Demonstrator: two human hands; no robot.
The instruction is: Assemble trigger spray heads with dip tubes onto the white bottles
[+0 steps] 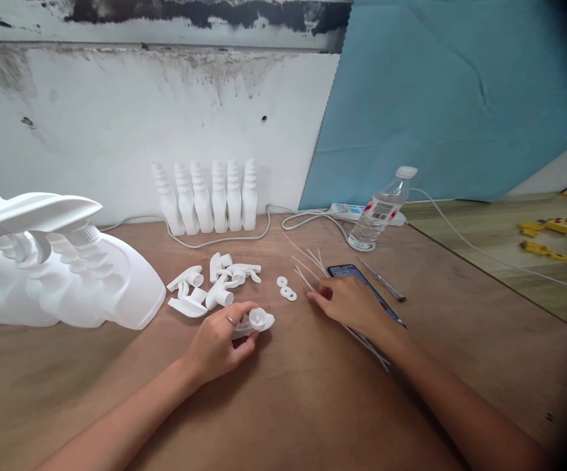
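Observation:
My left hand (219, 340) is closed around a white spray trigger head (258, 321) resting on the wooden table (283, 405). A ring shows on one finger. My right hand (347, 302) lies over several thin white dip tubes (308, 265), its fingertips pinched on one of them. It also covers part of a dark phone (347, 271). A pile of white trigger heads (215, 284) sits just beyond my left hand. Three small white washers (286, 290) lie between the two hands.
Several empty white spray bottles (209, 196) stand in a row at the wall. Assembled white spray bottles (52, 261) lie stacked at the left. A clear water bottle (379, 209), a power strip (357, 210) with cables, and a metal tool (386, 282) sit at the right.

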